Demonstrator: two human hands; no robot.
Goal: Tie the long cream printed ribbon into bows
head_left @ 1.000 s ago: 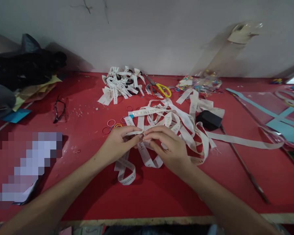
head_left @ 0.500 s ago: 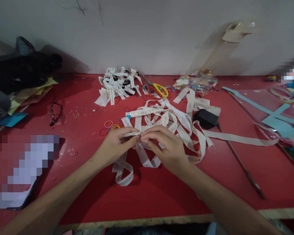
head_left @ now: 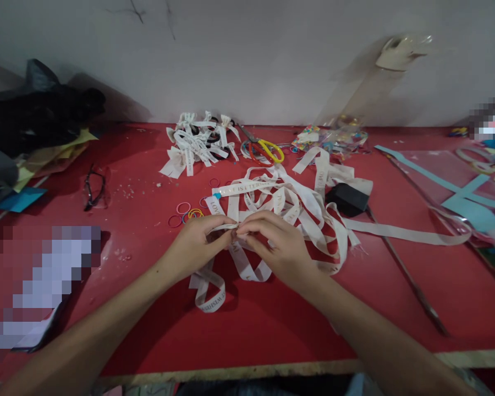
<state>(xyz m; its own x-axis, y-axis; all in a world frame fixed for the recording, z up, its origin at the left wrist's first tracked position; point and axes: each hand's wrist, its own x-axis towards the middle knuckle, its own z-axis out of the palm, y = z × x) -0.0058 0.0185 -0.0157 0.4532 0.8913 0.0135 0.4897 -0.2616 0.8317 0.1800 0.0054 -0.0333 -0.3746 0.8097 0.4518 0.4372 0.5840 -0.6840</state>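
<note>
Left hand (head_left: 193, 242): thumb and forefinger pinch a gathered white ribbon (head_left: 223, 226) over the middle of the table.
Right hand (head_left: 282, 247): thumb and fingertips close together on the same ribbon, just beside the left fingertips; its exact hold is hard to make out, as the fingers cover the spot.
Ribbon loop (head_left: 212, 303): printed, curling below the left hand on the red table (head_left: 231, 341).
Ribbon heap (head_left: 309, 203): tangled behind and right of the hands, crowding the right one; a long strand (head_left: 412, 235) runs out across a thin rod (head_left: 414, 289).
Black block (head_left: 346, 199): at the heap's right edge.
Elastic rings (head_left: 195, 212): colored, just beyond the left hand.
Tied bows (head_left: 187, 146): piled near the wall (head_left: 231, 55).
Scissors (head_left: 268, 146): red and yellow handles, between the bows and some plastic packets (head_left: 334, 140).
Far left: black bag (head_left: 33, 118), yellow paper (head_left: 58, 157) and blue paper (head_left: 22, 199), eyeglasses (head_left: 89, 199) nearer the bows.
Near left: flat pixelated object (head_left: 61, 291) beside the left forearm.
Far right: light blue strips (head_left: 474, 190), well apart from the hands.
</note>
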